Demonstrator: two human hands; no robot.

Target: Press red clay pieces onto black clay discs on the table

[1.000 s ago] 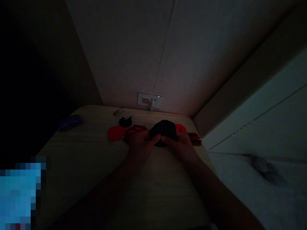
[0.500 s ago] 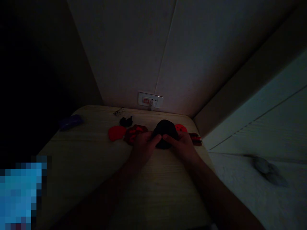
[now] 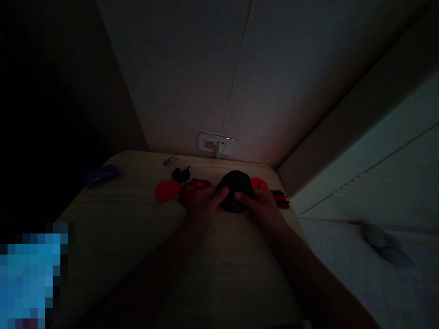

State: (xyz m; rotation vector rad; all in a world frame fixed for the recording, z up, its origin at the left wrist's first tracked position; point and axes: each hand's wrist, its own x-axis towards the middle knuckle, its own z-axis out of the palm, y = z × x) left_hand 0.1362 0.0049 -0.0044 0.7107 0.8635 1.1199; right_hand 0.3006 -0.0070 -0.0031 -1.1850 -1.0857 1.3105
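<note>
Both hands grip a flat, round black piece that looks like soft modelling clay at the far side of the wooden table. My left hand holds its left edge with the thumb on top; my right hand has the right edge the same way. The fingers beneath are hidden. Left of the hands lie a smooth red piece, a dark red piece with brighter red patches and a small black lump. Beyond my right hand are a red round piece and a dark red and black striped piece.
A purple packet lies at the table's left edge, and a small crumpled scrap near the back. A wall socket with a plug sits just above the wooden table. Grey objects lie on the floor at right. The light is dim.
The round black piece shows slightly wider between my hands. My thumbs have moved a little farther apart on it. The other pieces lie as before.
</note>
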